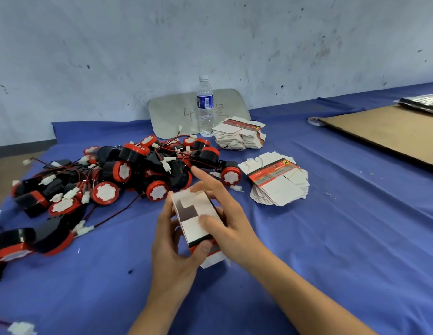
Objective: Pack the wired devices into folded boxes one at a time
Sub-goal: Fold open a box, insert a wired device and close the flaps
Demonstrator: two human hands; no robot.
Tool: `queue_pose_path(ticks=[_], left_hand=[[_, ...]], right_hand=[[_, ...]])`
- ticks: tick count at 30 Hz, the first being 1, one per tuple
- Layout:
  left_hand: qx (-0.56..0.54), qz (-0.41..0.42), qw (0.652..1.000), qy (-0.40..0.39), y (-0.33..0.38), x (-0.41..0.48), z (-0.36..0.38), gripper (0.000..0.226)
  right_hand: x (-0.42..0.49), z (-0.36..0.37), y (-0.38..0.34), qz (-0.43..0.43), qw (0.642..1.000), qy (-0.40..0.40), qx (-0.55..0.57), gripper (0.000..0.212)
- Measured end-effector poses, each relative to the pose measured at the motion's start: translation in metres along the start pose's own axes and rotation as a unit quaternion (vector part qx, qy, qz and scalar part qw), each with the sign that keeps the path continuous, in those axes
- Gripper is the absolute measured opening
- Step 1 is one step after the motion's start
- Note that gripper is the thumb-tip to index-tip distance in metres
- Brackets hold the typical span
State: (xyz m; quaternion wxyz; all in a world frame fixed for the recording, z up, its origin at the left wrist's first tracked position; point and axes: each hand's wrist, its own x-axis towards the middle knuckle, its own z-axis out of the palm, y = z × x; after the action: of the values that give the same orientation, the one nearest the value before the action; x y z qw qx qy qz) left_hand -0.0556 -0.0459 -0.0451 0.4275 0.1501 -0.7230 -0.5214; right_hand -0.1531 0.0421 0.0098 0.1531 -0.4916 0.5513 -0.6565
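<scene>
Both forearms reach in from the near edge and meet over the blue cloth (307,250). The left hand (172,240) wraps the box (193,213) from the left, thumb clamped on its red near end. The right hand (225,211) pinches it from the right, thumb on a white flap and forefinger straight. The box is held just in front of the heap of wired devices (114,175), its long axis running away from the person and its open end tilted up toward the heap.

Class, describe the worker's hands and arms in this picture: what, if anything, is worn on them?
The left hand and right hand are bare, with no gloves or rings showing. The left forearm and right forearm are uncovered down to the picture's lower edge, with no sleeve, watch or bracelet in view. The visible fingernails look unpainted.
</scene>
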Motion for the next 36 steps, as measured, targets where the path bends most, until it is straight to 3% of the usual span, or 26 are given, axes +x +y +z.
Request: queue_pose_path(ticks=[1, 6, 11, 16, 19, 30, 36], left_hand=[[0.01, 0.004, 1.0, -0.004, 0.001, 0.0, 0.0, 0.091], [0.061, 0.022, 0.998, 0.002, 0.008, -0.001, 0.002, 0.09], [0.108, 0.108, 0.988, -0.01, 0.016, 0.001, 0.002, 0.06], [0.117, 0.109, 0.987, -0.008, 0.013, -0.001, 0.003, 0.042], [0.125, 0.128, 0.984, -0.004, 0.015, 0.0, 0.003, 0.036], [0.131, 0.124, 0.984, 0.001, 0.016, -0.001, 0.004, 0.04], [0.134, 0.136, 0.982, -0.005, 0.014, 0.002, 0.003, 0.027]], right_hand=[[0.001, -0.001, 0.0, -0.004, 1.0, -0.007, -0.021, 0.063], [0.001, 0.001, 0.0, 0.001, 0.998, 0.01, -0.054, 0.032], [0.001, 0.004, 0.005, -0.015, 0.999, 0.041, -0.025, 0.028], [-0.004, 0.01, 0.011, -0.03, 0.991, 0.116, 0.054, 0.019], [-0.005, 0.013, 0.014, -0.067, 0.985, 0.149, 0.053, 0.027], [-0.007, 0.013, 0.012, -0.08, 0.983, 0.163, 0.014, 0.031], [-0.008, 0.012, 0.014, -0.085, 0.983, 0.16, -0.006, 0.032]])
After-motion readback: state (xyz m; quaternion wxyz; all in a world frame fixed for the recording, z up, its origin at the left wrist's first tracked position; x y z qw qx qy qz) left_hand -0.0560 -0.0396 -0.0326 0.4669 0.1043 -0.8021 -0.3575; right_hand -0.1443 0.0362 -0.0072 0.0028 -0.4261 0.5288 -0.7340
